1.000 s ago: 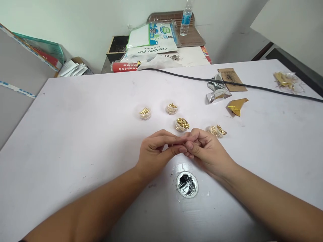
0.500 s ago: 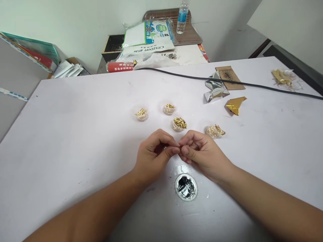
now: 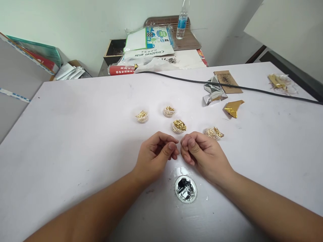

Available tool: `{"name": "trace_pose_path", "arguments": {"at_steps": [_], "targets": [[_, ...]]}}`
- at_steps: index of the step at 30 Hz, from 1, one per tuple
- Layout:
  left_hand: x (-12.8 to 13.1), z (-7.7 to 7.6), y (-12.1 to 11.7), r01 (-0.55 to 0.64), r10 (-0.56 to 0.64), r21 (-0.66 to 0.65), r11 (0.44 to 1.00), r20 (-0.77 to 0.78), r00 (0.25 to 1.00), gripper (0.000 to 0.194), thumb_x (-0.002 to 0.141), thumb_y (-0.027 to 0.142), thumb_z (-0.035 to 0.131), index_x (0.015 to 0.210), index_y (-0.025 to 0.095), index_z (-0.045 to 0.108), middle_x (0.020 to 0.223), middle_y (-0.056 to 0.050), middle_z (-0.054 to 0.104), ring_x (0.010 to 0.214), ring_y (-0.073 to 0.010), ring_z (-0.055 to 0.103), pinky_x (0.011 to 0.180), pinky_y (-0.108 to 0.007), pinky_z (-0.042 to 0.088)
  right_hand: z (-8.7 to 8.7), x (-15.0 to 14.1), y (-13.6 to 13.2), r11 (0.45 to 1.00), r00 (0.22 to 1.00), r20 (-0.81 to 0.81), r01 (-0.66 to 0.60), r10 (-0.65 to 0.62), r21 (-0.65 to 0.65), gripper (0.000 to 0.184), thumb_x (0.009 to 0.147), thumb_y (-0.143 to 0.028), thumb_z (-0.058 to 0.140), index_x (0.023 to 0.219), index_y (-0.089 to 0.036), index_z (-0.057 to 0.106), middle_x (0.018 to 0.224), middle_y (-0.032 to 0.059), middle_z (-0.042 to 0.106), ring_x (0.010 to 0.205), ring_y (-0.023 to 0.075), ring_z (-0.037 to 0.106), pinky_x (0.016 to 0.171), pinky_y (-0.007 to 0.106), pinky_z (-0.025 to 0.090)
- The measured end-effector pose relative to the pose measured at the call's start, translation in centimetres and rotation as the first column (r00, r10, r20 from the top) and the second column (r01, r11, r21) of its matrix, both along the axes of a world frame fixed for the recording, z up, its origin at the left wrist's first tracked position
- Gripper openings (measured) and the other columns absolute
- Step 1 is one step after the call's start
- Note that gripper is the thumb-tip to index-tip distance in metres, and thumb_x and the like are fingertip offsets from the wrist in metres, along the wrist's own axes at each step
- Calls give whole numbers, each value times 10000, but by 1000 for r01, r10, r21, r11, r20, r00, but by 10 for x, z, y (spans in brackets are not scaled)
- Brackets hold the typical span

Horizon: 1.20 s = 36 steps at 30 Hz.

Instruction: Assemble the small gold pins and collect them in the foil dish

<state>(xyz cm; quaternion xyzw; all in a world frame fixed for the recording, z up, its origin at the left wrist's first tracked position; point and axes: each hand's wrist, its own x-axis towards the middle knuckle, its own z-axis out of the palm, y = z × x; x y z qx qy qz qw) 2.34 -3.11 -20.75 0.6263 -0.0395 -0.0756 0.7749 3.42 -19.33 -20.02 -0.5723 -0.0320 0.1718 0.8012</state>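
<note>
My left hand [image 3: 155, 156] and my right hand [image 3: 202, 154] rest close together on the white table [image 3: 75, 127], both with fingers curled in a pinch. Whatever they hold is too small to make out. A narrow gap separates the fingertips. Just beyond them stand several small clear cups of gold metal pins: one [image 3: 142, 116] at the left, one [image 3: 169, 111] behind, one [image 3: 179, 126] right above the fingertips, and a spilled one [image 3: 213, 132] beside my right hand. A round dish with crumpled foil [image 3: 186, 189] lies between my wrists.
A black cable [image 3: 227, 85] runs across the far side of the table. Silver foil [image 3: 214, 92], gold foil [image 3: 233, 108], a brown card [image 3: 227, 80] and a clear bag of gold parts [image 3: 281, 82] lie at the right. Bags, papers and a water bottle [image 3: 182, 20] sit beyond the table.
My hands were pressed together at the fingertips; now they have drawn slightly apart. The view has shifted a little.
</note>
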Motion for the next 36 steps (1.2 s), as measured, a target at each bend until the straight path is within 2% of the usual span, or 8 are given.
{"name": "trace_pose_path", "arguments": {"at_steps": [3, 6, 12, 17, 22, 28, 32, 36], "targets": [[1, -1, 0, 6, -6, 31, 1000, 19, 1000, 161, 913, 312, 654, 906, 151, 659, 688, -16, 661, 638, -101, 622, 618, -221, 526, -1, 0, 0, 997, 999, -30, -12, 15, 76, 325, 912, -454, 665, 767, -170, 597, 566, -31, 597, 464, 77, 564, 420, 188, 435], [1, 0, -1, -8, 8, 38, 999, 0, 1000, 112, 897, 265, 664, 892, 153, 673, 697, -15, 675, 647, -99, 630, 641, -223, 539, -1, 1, -1, 996, 999, -24, -34, 36, 81, 257, 890, -396, 706, 789, -168, 648, 619, -2, 657, 501, 112, 638, 396, 197, 474], [3, 0, -1, -63, 58, -47, 997, -102, 993, 151, 866, 281, 709, 828, 147, 651, 614, 11, 652, 582, -82, 610, 587, -199, 515, 3, 3, -2, 997, 993, 116, 3, 6, -74, 189, 840, -360, 765, 869, -173, 754, 639, 28, 709, 546, 138, 670, 520, 293, 602], [5, -1, -2, -67, 53, -103, 992, -135, 989, 250, 849, 364, 736, 798, 147, 621, 636, 13, 650, 584, -71, 597, 591, -193, 508, 6, 3, -3, 975, 978, 206, 72, -27, -211, 194, 863, -356, 743, 943, -181, 723, 678, 21, 723, 575, 142, 697, 589, 306, 629], [3, 1, -1, -8, 1, -64, 998, -108, 994, 305, 862, 404, 717, 762, 147, 588, 615, 6, 633, 584, -79, 585, 590, -206, 500, 6, 1, -4, 968, 963, 264, 110, -48, -227, 103, 892, -262, 713, 917, -185, 649, 675, 5, 717, 567, 113, 689, 552, 231, 593], [0, 2, -2, 48, -48, 7, 999, -53, 997, 319, 917, 415, 644, 763, 151, 550, 652, -3, 631, 621, -86, 592, 612, -214, 502, 2, -4, -1, 970, 959, 282, 92, -26, -225, 135, 956, -334, 626, 977, -207, 585, 635, -46, 599, 563, 77, 594, 525, 196, 511], [-2, 3, -4, 67, -66, 42, 997, -35, 997, 340, 936, 430, 610, 753, 155, 526, 657, -7, 630, 635, -92, 600, 624, -221, 508, -3, -10, 2, 979, 969, 245, 65, -15, -195, 167, 976, -362, 588, 1058, -240, 509, 603, -86, 502, 504, 77, 498, 491, 212, 452], [-2, 4, -5, 78, -76, 52, 996, -34, 997, 358, 936, 432, 607, 724, 164, 501, 641, -7, 627, 624, -103, 618, 605, -230, 513, -4, -14, 5, 983, 968, 249, 60, -16, -173, 163, 990, -348, 561, 1087, -258, 466, 588, -94, 468, 506, 96, 478, 535, 255, 468]]}}
